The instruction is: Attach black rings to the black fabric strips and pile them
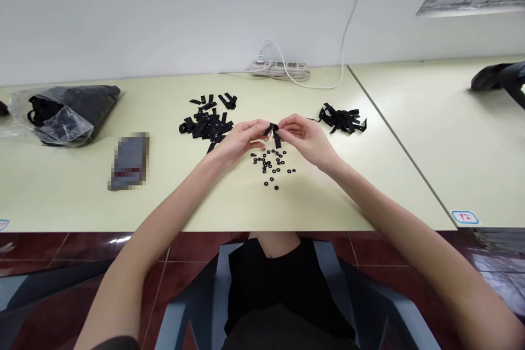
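Through my remote view, the black strip (278, 141) lies between the two hands, each grip pinching it: left hand (248, 138) on its left, right hand (307, 141) on its right, neither clearly nearer. It is over the worktop (233, 205), just far of the scattered black rings (268, 163), one end pointing near. It looks flat, dark and bent (fingertips hide part).
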`<state>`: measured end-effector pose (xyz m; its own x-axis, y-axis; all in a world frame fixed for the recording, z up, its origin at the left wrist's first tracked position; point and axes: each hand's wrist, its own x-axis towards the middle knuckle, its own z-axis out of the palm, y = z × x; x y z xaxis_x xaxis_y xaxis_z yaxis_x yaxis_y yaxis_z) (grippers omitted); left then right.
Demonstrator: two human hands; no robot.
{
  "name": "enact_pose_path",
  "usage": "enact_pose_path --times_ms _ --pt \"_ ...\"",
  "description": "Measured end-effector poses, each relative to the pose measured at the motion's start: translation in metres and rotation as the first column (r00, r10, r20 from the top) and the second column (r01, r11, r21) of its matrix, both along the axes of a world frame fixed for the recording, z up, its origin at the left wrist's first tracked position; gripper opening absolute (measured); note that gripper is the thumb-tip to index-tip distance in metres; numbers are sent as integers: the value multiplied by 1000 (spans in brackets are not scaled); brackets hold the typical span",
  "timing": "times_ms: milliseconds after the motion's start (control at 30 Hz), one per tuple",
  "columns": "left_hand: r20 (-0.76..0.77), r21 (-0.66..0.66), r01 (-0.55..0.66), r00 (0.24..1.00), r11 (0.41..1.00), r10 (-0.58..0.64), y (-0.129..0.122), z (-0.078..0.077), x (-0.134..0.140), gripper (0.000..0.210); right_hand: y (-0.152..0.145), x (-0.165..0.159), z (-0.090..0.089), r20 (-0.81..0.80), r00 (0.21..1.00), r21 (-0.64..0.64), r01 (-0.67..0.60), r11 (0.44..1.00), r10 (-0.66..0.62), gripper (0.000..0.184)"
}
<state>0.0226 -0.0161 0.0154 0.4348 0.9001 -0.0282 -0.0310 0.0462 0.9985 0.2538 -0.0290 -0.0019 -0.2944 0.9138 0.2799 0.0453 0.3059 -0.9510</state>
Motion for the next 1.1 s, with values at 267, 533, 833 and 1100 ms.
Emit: enact_pose_path --times_ms 267,533,833,1100 --pt "79 -59 15 997 998 -10 -9 8 5 44 -4 1 5 81 977 298 166 940 -198 12" --pt "-60 78 42 998 996 -38 -11 1 8 36 -11 2 11 264 924 437 143 888 -278 11" --pt "-77 175 0 997 985 14 -11 1 9 32 -5 1 9 187 955 333 158 930 -229 11" --pt "-72 275 47 997 960 -28 -10 -1 9 30 3 5 5 94 995 68 28 997 -35 19"
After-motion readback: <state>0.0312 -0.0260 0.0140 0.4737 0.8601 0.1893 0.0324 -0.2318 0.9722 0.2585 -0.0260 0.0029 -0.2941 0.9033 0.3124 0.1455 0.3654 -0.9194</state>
